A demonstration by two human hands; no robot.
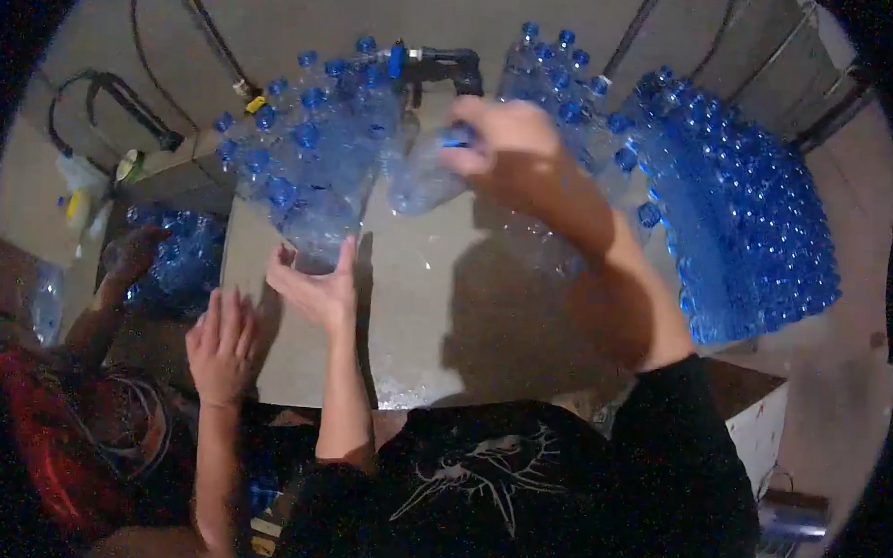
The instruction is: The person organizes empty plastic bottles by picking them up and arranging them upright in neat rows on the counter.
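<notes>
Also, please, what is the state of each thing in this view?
Held bottle: tilted, blurred.
Right hand: closed at its capped end.
Left hand: open, fingers apart.
Left bottles: standing, blue caps on.
Middle bottles: standing, blue caps on.
Far-right bottles: tightly packed.
Co-worker's near hand: open.

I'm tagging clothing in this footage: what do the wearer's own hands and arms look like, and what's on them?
The left hand and right hand look ungloved, and the forearms are bare. The left sleeve and right sleeve are plain black. No watch shows; the right hand is too blurred to rule out a ring.
</notes>
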